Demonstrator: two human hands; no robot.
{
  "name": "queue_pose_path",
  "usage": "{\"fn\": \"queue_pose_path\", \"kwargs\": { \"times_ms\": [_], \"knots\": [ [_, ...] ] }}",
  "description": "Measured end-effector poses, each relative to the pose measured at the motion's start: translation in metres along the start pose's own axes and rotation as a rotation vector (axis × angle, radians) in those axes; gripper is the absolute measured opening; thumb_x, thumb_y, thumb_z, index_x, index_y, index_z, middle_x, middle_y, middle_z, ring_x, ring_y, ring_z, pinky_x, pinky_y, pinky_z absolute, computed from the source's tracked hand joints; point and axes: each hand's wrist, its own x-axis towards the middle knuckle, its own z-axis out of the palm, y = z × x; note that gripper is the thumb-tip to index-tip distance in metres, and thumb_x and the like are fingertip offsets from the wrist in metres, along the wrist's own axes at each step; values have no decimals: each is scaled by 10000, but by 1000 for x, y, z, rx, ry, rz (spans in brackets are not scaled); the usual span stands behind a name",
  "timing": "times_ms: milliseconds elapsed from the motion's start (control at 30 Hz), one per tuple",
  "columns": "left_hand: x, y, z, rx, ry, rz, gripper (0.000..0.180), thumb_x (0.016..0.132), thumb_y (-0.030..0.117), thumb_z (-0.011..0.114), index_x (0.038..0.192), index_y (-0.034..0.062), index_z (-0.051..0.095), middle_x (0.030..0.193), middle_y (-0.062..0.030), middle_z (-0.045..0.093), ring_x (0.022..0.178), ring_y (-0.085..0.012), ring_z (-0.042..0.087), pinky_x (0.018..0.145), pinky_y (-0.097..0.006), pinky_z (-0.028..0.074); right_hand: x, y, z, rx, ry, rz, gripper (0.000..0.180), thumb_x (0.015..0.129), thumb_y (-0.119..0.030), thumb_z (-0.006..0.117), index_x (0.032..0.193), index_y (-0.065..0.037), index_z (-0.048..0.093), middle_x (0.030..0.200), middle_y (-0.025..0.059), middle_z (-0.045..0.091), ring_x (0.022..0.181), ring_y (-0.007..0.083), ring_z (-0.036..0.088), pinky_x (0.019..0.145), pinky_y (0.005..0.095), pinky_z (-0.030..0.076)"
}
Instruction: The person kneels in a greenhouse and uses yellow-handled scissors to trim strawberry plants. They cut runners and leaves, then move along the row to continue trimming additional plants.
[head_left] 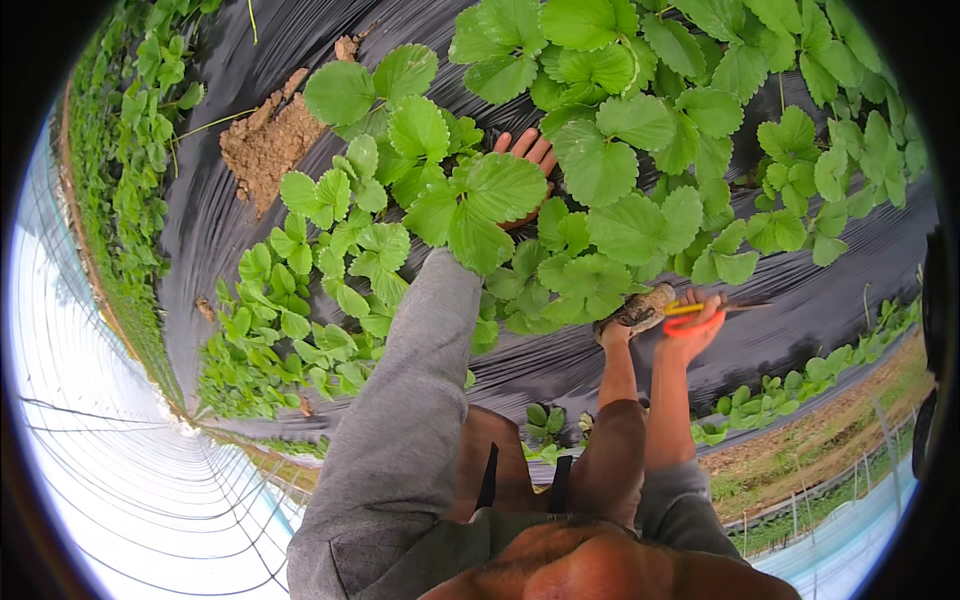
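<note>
since leaves (503, 188) half-hide left hand (527, 147), grip unclear; right hand (690, 338) holds scissors (738, 305).

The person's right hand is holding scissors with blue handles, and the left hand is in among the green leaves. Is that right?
Not quite: the handles aren't blue. The head view shows the scissors with orange and yellow handles. The rest stands: the right hand holds them, and the left hand is in among the green leaves.
</note>
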Motion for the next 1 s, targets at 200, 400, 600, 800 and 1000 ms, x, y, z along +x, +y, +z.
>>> {"fn": "queue_pose_path", "kwargs": {
  "times_ms": [200,400,600,800,1000],
  "knots": [
    [-1,-6,13,151,76,65,484,896,297,642,1333,104,564,1473,-117,493,1420,-305,408,1178,-528,262,-69,-158,48,-19,-624,-303,529,961,-168,535,1413,59,380,803,86,581,669,151,574,628,302,506],
    [-3,-11,30,970,-148,141,490,962,369,519,1412,180,477,1524,-37,430,1424,-226,400,1203,-481,253,-102,-186,252,111,-1259,302,487,967,-362,617,1273,9,538,848,71,566,649,160,542,558,267,447],
    [0,-9,40,553,-52,-22,459,1042,390,379,1489,287,390,1597,47,341,1426,-146,395,1227,-444,238,-99,-143,330,2,-864,482,410,880,-357,758,1048,-46,550,863,108,571,709,223,614,546,322,515],
    [-5,-19,60,794,-5,10,473,1033,385,393,1494,281,382,1598,44,338,1430,-145,387,1227,-444,239,-104,-104,288,-173,-963,690,454,906,-445,712,1124,-76,563,908,123,571,726,247,620,608,378,570],
    [-4,-36,89,1064,10,41,489,1024,381,408,1499,274,373,1600,41,334,1435,-145,380,1226,-445,241,-95,-101,274,11,-901,754,489,951,-473,644,1188,-56,547,906,113,545,772,253,600,677,368,566]
  ]
}}
